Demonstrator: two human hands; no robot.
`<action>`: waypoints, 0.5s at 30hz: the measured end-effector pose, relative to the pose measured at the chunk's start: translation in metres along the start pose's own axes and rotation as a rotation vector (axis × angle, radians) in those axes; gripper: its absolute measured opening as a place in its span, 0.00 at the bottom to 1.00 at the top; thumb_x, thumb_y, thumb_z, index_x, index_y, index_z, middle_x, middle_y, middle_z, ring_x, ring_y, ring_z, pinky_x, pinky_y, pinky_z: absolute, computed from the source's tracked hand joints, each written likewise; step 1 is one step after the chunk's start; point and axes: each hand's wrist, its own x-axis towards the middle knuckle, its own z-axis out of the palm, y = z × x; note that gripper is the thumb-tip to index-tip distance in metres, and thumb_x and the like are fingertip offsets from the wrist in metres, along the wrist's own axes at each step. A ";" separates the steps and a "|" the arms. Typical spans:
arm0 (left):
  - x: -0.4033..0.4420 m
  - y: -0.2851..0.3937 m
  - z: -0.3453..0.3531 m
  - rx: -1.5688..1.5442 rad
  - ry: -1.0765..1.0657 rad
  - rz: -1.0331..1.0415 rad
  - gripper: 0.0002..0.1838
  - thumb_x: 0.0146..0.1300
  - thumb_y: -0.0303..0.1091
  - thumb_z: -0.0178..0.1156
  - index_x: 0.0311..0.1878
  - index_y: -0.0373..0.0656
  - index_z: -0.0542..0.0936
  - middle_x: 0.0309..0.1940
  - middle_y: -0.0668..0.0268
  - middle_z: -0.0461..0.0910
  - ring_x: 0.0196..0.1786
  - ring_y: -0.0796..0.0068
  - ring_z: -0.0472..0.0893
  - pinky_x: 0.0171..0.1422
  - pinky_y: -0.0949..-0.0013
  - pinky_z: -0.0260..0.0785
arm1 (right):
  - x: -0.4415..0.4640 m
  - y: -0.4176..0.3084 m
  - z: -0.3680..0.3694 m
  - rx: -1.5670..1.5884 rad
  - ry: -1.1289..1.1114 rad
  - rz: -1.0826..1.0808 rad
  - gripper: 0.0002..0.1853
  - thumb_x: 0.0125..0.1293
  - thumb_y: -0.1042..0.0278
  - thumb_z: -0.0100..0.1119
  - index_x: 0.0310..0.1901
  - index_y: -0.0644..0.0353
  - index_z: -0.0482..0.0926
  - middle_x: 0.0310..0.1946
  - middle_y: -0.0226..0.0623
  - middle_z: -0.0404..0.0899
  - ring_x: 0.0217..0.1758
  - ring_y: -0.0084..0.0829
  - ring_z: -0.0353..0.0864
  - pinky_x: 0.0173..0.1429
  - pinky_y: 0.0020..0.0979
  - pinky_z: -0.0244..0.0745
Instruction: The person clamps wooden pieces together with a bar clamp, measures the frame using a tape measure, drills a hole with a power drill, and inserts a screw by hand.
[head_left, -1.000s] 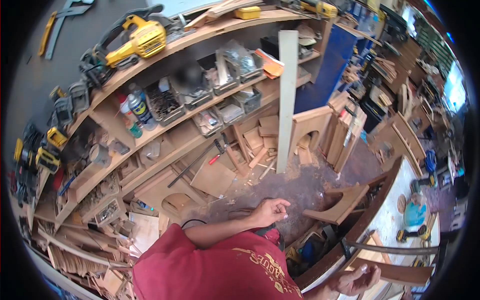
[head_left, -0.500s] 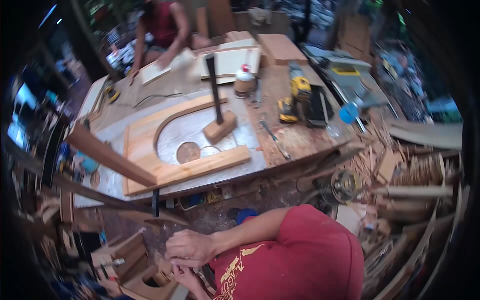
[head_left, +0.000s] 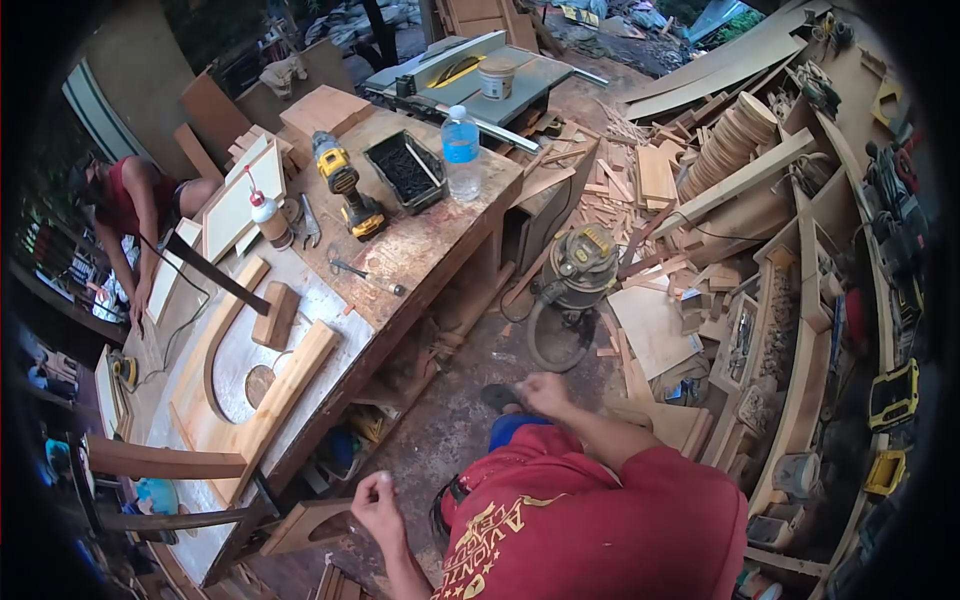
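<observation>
My left hand (head_left: pixel 378 508) is raised at the lower middle, near the front edge of the workbench, with its fingers curled together. Anything inside them is too small to make out. Farther right, my right hand (head_left: pixel 545 395) is held over the floor with bent fingers, and its grip is hidden. Both hands are apart from each other. On the bench beyond my left hand lies a pale wooden frame (head_left: pixel 285 405) with a curved inner edge. Inside the curve, a wooden mallet (head_left: pixel 275 318) rests on its head, its dark handle slanting up.
On the workbench (head_left: pixel 420 245) are a yellow drill (head_left: pixel 340 180), a glue bottle (head_left: pixel 268 215), a black tray (head_left: pixel 405 170) and a water bottle (head_left: pixel 462 155). A shop vacuum (head_left: pixel 580 265) stands on the floor near wood scraps. Another person (head_left: pixel 140 210) works at the far left.
My view has swung to the right. My hands were together before; now my right hand has moved away to the right and my left hand is raised alone.
</observation>
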 end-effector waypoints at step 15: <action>0.103 -0.040 0.283 -0.297 0.026 -0.444 0.39 0.71 0.47 0.64 0.75 0.34 0.60 0.68 0.51 0.72 0.61 0.54 0.79 0.55 0.52 0.78 | 0.323 0.151 -0.228 -0.333 0.606 0.035 0.16 0.58 0.65 0.64 0.48 0.61 0.81 0.44 0.54 0.82 0.52 0.56 0.81 0.57 0.50 0.74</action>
